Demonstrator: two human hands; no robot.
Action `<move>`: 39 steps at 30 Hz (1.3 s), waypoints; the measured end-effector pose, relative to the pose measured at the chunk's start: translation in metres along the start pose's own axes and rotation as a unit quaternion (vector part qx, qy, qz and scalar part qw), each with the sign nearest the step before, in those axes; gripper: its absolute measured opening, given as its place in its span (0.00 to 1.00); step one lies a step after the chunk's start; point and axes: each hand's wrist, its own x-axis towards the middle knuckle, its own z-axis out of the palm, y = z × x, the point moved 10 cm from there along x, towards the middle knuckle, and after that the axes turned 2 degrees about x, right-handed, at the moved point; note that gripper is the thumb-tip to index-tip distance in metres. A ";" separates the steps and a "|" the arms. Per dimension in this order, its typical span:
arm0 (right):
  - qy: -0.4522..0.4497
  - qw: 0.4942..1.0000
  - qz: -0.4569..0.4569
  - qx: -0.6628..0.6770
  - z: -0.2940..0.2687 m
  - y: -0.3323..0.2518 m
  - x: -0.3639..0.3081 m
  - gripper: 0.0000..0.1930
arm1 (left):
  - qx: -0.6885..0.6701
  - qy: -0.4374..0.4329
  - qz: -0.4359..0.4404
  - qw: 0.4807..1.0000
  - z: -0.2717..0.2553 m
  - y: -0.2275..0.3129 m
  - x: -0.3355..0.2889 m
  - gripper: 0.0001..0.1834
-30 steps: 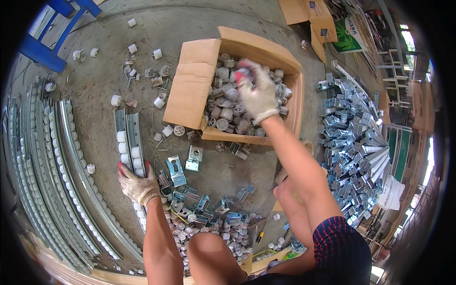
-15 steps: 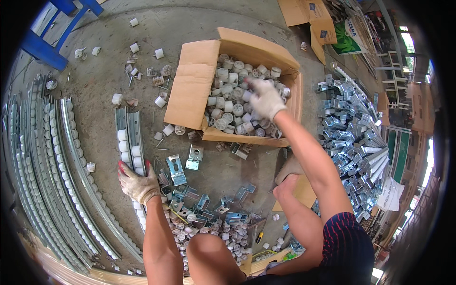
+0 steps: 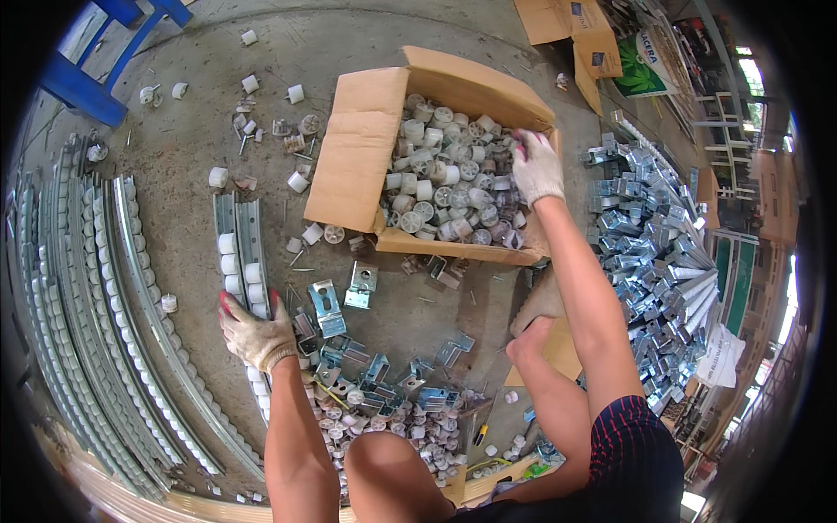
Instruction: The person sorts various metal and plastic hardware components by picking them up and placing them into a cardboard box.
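Note:
My left hand (image 3: 256,331), in a pale glove with red fingertips, grips a pair of metal rails (image 3: 251,228) lined with white rollers; its thumb and fingers straddle both sides. My right hand (image 3: 535,166), gloved alike, is at the right inner side of an open cardboard box (image 3: 353,152). Its fingers look apart, with the fingertips near the box wall, and I see nothing held in them. Many whitish plastic rollers (image 3: 445,174), some grimy, fill much of the box. Just right of my left hand lie shiny metal brackets (image 3: 327,307) and a heap of loose rollers (image 3: 392,427).
More roller-lined rails (image 3: 131,253) lie along the left. Stacked metal brackets (image 3: 649,253) are piled at the right, beside my bare foot (image 3: 530,340). Loose rollers (image 3: 297,181) and pins are scattered left of the box. A blue metal frame (image 3: 83,87) stands at far left.
My right hand has moved rightward from above the rollers in the middle of the box to its right side. My left hand stays on the rails.

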 end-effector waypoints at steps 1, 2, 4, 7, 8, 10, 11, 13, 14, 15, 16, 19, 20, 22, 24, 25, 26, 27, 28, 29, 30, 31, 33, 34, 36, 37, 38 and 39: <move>0.008 0.998 -0.060 0.016 0.004 -0.020 0.008 0.17 | 0.006 -0.007 -0.004 1.000 -0.001 -0.001 0.001 0.52; -0.047 0.998 -0.048 -0.005 0.021 -0.030 0.019 0.21 | 0.010 -0.009 -0.008 1.000 -0.002 -0.004 0.001 0.52; -0.079 0.995 0.010 -0.061 0.039 -0.022 0.045 0.30 | 0.004 -0.022 -0.011 1.000 0.002 0.001 -0.002 0.52; -0.139 0.988 -0.003 -0.064 0.062 -0.030 0.059 0.34 | -0.010 0.001 -0.002 1.000 0.004 -0.002 0.000 0.53; -0.151 0.986 -0.008 -0.078 0.062 -0.036 0.060 0.34 | -0.017 0.012 -0.001 1.000 0.002 -0.002 0.000 0.53; -0.164 0.986 -0.004 -0.007 0.064 -0.033 0.060 0.35 | -0.011 0.009 -0.001 1.000 -0.001 -0.002 0.001 0.53; -0.164 0.984 0.006 0.074 0.063 -0.017 0.059 0.35 | -0.013 0.006 -0.002 1.000 -0.001 0.001 0.000 0.53; -0.127 0.958 -0.015 0.257 0.058 0.007 0.055 0.33 | -0.014 0.010 0.006 1.000 0.001 0.002 -0.002 0.52; -0.158 0.943 0.026 0.293 0.059 0.011 0.047 0.32 | -0.010 0.016 0.008 1.000 0.000 -0.001 0.000 0.52; -0.188 0.923 0.069 0.328 0.058 0.013 0.035 0.31 | -0.010 0.015 0.004 1.000 0.000 -0.004 0.001 0.51; -0.217 0.900 0.112 0.362 0.059 0.012 0.024 0.29 | -0.009 0.014 0.001 1.000 -0.001 -0.005 0.002 0.51; -0.257 0.769 0.234 0.536 0.059 0.003 -0.007 0.23 | -0.009 0.010 0.000 1.000 -0.002 -0.004 0.001 0.51; -0.280 0.698 0.237 0.615 0.063 0.004 -0.010 0.21 | -0.013 0.008 0.001 1.000 -0.001 -0.001 0.000 0.52; -0.317 0.530 0.232 0.752 0.070 0.007 -0.013 0.18 | -0.014 0.005 0.005 1.000 0.000 0.003 -0.002 0.52; -0.313 0.485 0.210 0.789 0.069 -0.019 -0.018 0.18 | -0.009 0.013 0.002 1.000 -0.001 -0.001 0.000 0.52; -0.295 0.496 0.219 0.787 0.067 -0.031 -0.022 0.18 | -0.009 0.020 -0.001 1.000 -0.001 -0.004 0.000 0.52; -0.274 0.509 0.228 0.783 0.063 -0.042 -0.023 0.17 | -0.010 0.024 -0.002 1.000 -0.001 -0.005 0.000 0.53; -0.277 0.512 0.228 0.781 0.059 -0.053 -0.023 0.18 | -0.010 0.024 -0.001 1.000 0.000 -0.004 0.000 0.53; -0.280 0.529 0.208 0.774 0.061 -0.061 -0.019 0.19 | -0.009 0.024 0.001 1.000 0.000 -0.003 -0.001 0.52; -0.283 0.545 0.188 0.767 0.066 -0.066 -0.010 0.19 | -0.009 0.023 0.003 1.000 0.001 -0.002 -0.001 0.52; -0.286 0.561 0.170 0.758 0.066 -0.079 -0.003 0.19 | -0.004 0.019 0.002 1.000 0.001 -0.001 -0.001 0.52; -0.262 0.727 0.130 0.622 0.064 -0.082 0.011 0.21 | 0.001 0.016 0.001 1.000 0.000 0.001 0.000 0.52; -0.195 0.924 -0.052 0.326 0.052 -0.134 0.030 0.24 | 0.006 0.015 -0.002 1.000 -0.001 -0.001 -0.001 0.52; -0.146 0.968 -0.140 0.148 0.045 -0.158 0.032 0.27 | -0.003 0.015 -0.001 1.000 0.002 0.000 -0.002 0.52; -0.197 0.958 -0.171 -0.122 0.066 -0.176 0.030 0.33 | -0.010 0.017 -0.001 1.000 0.004 0.002 -0.003 0.52; -0.221 0.945 -0.187 -0.151 0.067 -0.181 0.031 0.27 | -0.013 0.016 0.001 1.000 0.005 0.004 -0.004 0.52; -0.246 0.937 -0.175 -0.175 0.069 -0.182 0.032 0.26 | -0.009 0.019 -0.002 1.000 0.004 -0.002 -0.002 0.52; -0.271 0.928 -0.162 -0.199 0.068 -0.179 0.033 0.24 | -0.009 0.020 -0.001 1.000 0.004 -0.004 0.000 0.52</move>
